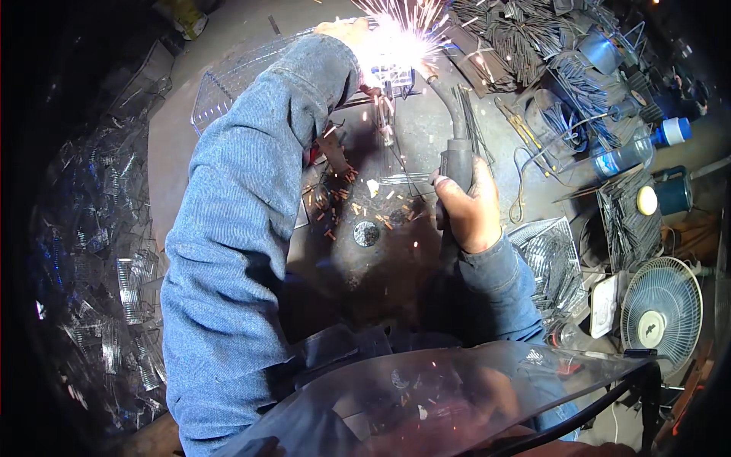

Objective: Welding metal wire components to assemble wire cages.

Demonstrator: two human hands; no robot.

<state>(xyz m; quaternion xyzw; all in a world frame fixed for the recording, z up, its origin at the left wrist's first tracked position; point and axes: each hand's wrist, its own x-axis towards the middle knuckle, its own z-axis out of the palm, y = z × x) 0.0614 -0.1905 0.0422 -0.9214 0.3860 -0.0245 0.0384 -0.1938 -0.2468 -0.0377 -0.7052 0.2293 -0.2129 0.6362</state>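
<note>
My right hand (470,209) is wrapped round the black handle of a welding torch (459,156). The torch's bent neck runs up to a white-hot arc that throws sparks. My left arm, in a blue denim sleeve, stretches far forward, and my left hand (344,32) is beside the arc at the edge of a wire mesh rack (236,80). Glare washes out its fingers, so their grip cannot be made out. Below the arc stands a small metal fixture (384,122), partly lost in the brightness. A clear visor (434,388) crosses the lower part of the view.
Short copper-coloured offcuts (358,209) lie scattered on the metal table (411,259). Bundles of metal rods (525,46) are heaped at the far right. A water bottle (624,158) and a fan (661,316) are on the right side. Piled wire parts (99,282) fill the left.
</note>
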